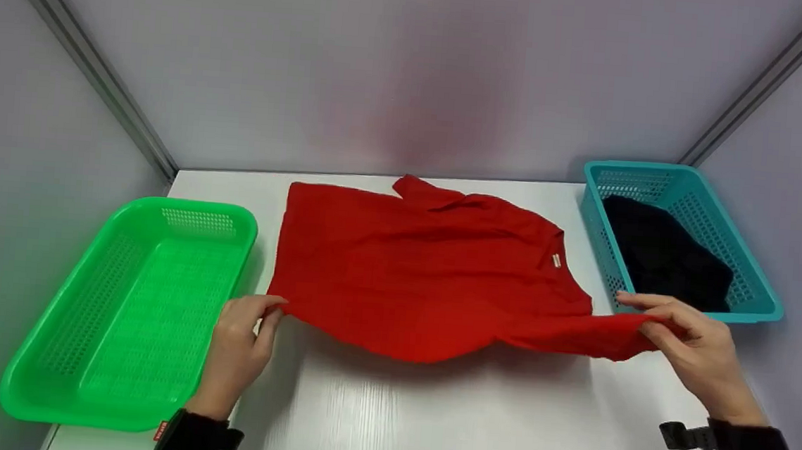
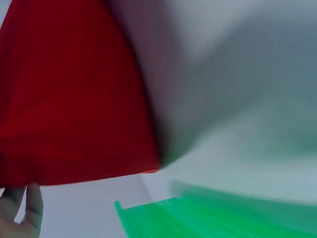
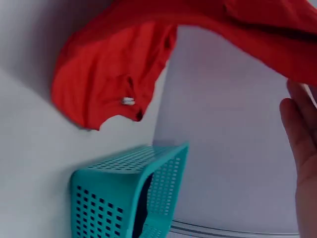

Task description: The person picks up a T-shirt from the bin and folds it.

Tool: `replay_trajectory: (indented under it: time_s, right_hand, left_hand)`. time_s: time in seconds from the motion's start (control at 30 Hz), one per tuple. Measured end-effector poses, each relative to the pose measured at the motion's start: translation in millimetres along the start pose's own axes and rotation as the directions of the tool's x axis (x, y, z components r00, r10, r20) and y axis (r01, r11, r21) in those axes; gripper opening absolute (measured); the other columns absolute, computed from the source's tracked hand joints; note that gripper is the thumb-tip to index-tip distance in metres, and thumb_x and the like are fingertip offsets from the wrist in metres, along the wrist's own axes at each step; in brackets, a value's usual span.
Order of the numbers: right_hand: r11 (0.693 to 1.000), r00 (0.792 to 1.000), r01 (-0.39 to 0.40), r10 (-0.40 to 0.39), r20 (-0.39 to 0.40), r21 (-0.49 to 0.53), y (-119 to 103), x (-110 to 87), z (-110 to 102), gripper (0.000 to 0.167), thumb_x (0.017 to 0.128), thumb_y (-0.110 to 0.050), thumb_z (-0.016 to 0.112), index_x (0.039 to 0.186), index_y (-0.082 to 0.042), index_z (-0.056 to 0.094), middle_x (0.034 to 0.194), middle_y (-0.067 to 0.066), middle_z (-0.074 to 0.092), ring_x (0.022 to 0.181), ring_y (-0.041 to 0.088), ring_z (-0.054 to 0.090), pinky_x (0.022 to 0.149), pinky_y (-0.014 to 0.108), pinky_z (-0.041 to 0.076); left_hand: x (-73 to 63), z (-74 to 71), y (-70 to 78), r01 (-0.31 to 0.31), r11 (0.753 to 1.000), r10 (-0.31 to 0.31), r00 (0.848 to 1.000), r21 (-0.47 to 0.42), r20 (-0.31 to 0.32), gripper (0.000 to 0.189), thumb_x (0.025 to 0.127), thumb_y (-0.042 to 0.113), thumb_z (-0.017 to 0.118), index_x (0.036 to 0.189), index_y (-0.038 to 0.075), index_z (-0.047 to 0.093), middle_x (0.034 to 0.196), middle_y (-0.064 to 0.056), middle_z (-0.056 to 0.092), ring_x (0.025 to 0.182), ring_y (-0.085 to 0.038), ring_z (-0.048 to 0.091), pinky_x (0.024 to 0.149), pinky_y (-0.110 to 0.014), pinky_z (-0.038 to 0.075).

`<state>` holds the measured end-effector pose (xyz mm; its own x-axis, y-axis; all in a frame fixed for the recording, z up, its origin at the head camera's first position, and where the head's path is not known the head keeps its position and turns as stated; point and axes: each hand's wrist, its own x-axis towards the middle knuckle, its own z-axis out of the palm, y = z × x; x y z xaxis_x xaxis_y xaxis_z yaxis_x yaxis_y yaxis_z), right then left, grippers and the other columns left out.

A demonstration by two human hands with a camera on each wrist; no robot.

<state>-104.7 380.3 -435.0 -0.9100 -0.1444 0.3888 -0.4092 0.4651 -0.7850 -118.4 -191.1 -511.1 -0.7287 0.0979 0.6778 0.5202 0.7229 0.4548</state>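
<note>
A red short-sleeved shirt (image 1: pixel 398 267) lies sideways across the white table, its neck opening with a small white label toward the right. My left hand (image 1: pixel 241 341) pinches the near corner of the hem at the left. At the right, my right hand (image 1: pixel 692 348) holds the end of the near sleeve between thumb and fingers. The shirt's near edge is lifted off the table and sags between both hands. The left wrist view shows the left hand (image 2: pixel 21 210) at the red cloth's edge. In the right wrist view the right hand (image 3: pixel 304 134) is partly cut off by the frame.
A green basket (image 1: pixel 131 202) stands at the left of the table (image 1: pixel 358 427). A blue basket (image 1: pixel 754 317) at the right back holds black cloth (image 1: pixel 667 258). Grey-white panels (image 1: pixel 299 69) close off the back and both sides.
</note>
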Motion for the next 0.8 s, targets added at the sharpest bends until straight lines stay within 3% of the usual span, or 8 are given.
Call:
replay_trajectory:
  time_s: [0.13,0.23,0.3,0.37,0.5,0.63,0.73,0.8]
  right_hand:
    - [0.988,0.976,-0.134,0.119,0.184,0.074,-9,-5.6,-11,0.018,0.098,0.014,0.053,0.093,0.001,0.064,0.084,0.0,0.073,0.069,0.013,0.069,0.062,0.023,0.057]
    - [0.967,0.947,-0.152,0.084,0.31,0.203,-1,-7.2,-13,0.022,0.099,0.016,0.046,0.09,0.001,0.06,0.076,0.002,0.067,0.062,0.017,0.063,0.055,0.028,0.052]
    - [0.955,0.935,-0.183,0.095,0.343,0.234,3,-5.5,-11,0.021,0.1,0.015,0.045,0.09,0.002,0.059,0.073,0.004,0.065,0.06,0.019,0.06,0.054,0.031,0.049]
    - [0.962,0.935,-0.219,0.158,0.317,0.166,6,-2.1,-6,0.018,0.102,0.009,0.048,0.092,0.002,0.06,0.073,0.002,0.065,0.062,0.018,0.061,0.057,0.029,0.051]
    - [0.954,0.93,-0.259,0.289,0.227,-0.15,11,13.3,6,0.012,0.104,-0.011,0.059,0.099,-0.004,0.067,0.078,-0.001,0.067,0.069,0.012,0.061,0.064,0.024,0.051]
    - [0.894,0.949,-0.235,0.295,0.107,-0.38,21,35.7,20,0.016,0.104,-0.02,0.062,0.107,-0.007,0.07,0.088,0.005,0.07,0.073,0.007,0.056,0.066,0.02,0.047]
    - [0.865,0.972,-0.187,0.233,0.042,-0.465,30,52.9,32,0.016,0.103,-0.016,0.063,0.107,-0.003,0.072,0.092,0.01,0.069,0.075,0.011,0.054,0.065,0.018,0.045]
    - [0.846,0.983,-0.154,0.185,0.011,-0.51,35,62.8,40,0.015,0.101,-0.011,0.065,0.106,0.0,0.073,0.091,0.012,0.065,0.075,0.016,0.054,0.063,0.02,0.044]
  left_hand:
    - [-2.4,-12.6,6.6,0.107,0.986,-0.092,0.989,-0.125,0.115,0.019,0.085,-0.01,0.071,0.093,0.007,0.071,0.081,0.001,0.071,0.09,-0.023,0.067,0.076,-0.027,0.053]
    - [-6.1,-17.9,7.0,0.213,0.964,-0.173,0.957,-0.16,0.233,0.02,0.088,-0.008,0.069,0.092,0.012,0.07,0.077,0.006,0.067,0.08,-0.013,0.065,0.065,-0.028,0.053]
    - [-7.9,-18.5,5.0,0.285,0.944,-0.229,0.929,-0.166,0.292,0.023,0.09,-0.007,0.069,0.091,0.015,0.07,0.077,0.009,0.067,0.07,-0.004,0.057,0.061,-0.022,0.047]
    - [-9.4,-17.4,2.2,0.372,0.918,-0.31,0.888,-0.134,0.34,0.022,0.092,-0.005,0.068,0.092,0.017,0.071,0.08,0.008,0.07,0.071,-0.002,0.055,0.065,-0.023,0.049]
    - [-8.6,-7.4,-6.1,0.501,0.865,-0.462,0.809,-0.014,0.364,0.013,0.095,0.001,0.067,0.096,0.013,0.074,0.087,-0.002,0.075,0.077,-0.012,0.062,0.072,-0.028,0.051]
    - [-3.3,10.1,-15.5,0.542,0.836,-0.539,0.783,0.086,0.311,0.01,0.098,0.006,0.064,0.101,0.003,0.073,0.093,-0.015,0.077,0.082,-0.027,0.068,0.076,-0.04,0.055]
    - [1.3,22.0,-22.2,0.568,0.81,-0.584,0.76,0.145,0.285,0.015,0.1,0.009,0.06,0.105,0.0,0.072,0.098,-0.021,0.076,0.083,-0.034,0.07,0.074,-0.048,0.056]
    - [3.4,28.5,-26.2,0.589,0.787,-0.617,0.734,0.186,0.284,0.017,0.101,0.01,0.058,0.106,0.0,0.071,0.099,-0.023,0.075,0.081,-0.036,0.07,0.072,-0.05,0.056]
